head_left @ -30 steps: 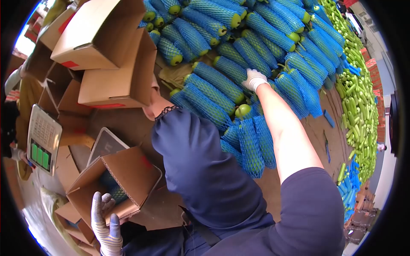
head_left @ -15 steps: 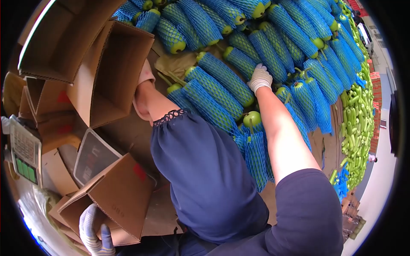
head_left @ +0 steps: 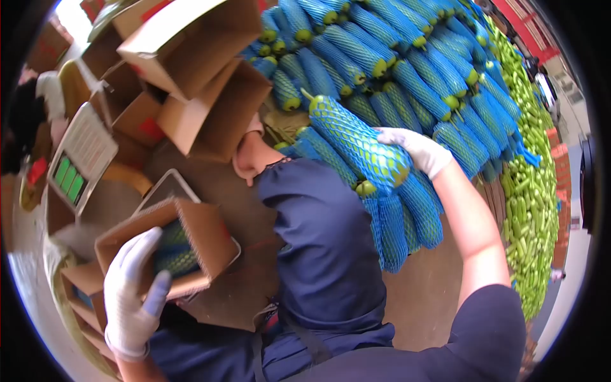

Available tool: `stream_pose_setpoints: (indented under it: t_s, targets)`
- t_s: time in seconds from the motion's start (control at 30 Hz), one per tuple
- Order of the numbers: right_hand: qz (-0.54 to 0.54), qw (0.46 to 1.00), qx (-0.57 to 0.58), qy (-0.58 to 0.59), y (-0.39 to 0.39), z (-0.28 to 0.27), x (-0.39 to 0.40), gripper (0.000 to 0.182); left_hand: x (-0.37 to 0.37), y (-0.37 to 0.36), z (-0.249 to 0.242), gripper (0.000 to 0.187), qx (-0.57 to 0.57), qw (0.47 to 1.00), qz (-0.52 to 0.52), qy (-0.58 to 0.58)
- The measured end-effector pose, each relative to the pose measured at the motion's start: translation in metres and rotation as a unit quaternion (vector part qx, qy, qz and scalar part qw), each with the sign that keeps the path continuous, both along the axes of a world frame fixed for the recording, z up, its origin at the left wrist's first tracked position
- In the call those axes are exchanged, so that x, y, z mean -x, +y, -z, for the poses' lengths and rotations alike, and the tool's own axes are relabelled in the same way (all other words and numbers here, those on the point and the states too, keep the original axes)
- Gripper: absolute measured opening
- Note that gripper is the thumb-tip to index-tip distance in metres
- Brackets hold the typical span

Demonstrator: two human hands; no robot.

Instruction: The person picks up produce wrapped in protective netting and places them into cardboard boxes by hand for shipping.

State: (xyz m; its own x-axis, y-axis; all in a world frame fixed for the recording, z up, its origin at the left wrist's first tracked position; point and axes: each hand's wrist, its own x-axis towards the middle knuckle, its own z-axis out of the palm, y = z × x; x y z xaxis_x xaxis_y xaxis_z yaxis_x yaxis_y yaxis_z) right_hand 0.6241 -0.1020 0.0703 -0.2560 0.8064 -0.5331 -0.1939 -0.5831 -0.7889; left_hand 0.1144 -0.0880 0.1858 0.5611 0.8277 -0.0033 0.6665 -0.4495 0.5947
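My right hand (head_left: 417,151), in a white glove, grips a long green gourd in a blue mesh sleeve (head_left: 356,140), which is held tilted above the pile. My left hand (head_left: 135,290), gloved too, has its fingers stretched out and spread in front of the opening of a small cardboard box (head_left: 213,245). Whether it touches the box rim I cannot tell. Inside that box lie netted green gourds (head_left: 175,248). The box is tilted, with a grey-edged flat plate (head_left: 168,184) behind it. More netted gourds (head_left: 344,54) lie heaped in rows beyond my right hand.
Open cardboard boxes (head_left: 210,121) are stacked at the upper left. A scale display with green screens (head_left: 79,159) stands at the left. Bare green produce (head_left: 525,235) forms a long heap on the right. My knee in dark cloth (head_left: 328,235) lies between box and pile.
My right hand has lifted a netted gourd off the pile and drawn it nearer. My left hand has risen. The small box has turned, showing gourds inside, as the view shifted.
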Motion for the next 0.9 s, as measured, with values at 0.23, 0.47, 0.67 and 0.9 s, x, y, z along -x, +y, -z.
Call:
stream_pose_setpoints:
  t_s: [0.23, 0.47, 0.67, 0.9]
  targets:
    - [0.019, 0.974, -0.088, 0.207, -0.039, -0.095, 0.186, 0.094, -0.026, -0.025, 0.02, 0.085, 0.398, 0.801, -0.059, -0.444]
    - [-0.125, 0.948, -0.283, 0.078, -0.011, -0.103, 0.303, 0.083, 0.042, -0.021, -0.007, 0.075, 0.278, 0.751, -0.179, -0.571]
    - [-0.106, 0.946, -0.305, 0.027, 0.012, -0.092, 0.339, 0.077, 0.091, -0.014, -0.001, 0.052, 0.116, 0.758, -0.255, -0.589]
    - [-0.133, 0.93, -0.318, 0.127, 0.07, -0.091, 0.408, 0.085, 0.111, -0.018, -0.018, 0.058, 0.15, 0.931, -0.157, -0.292]
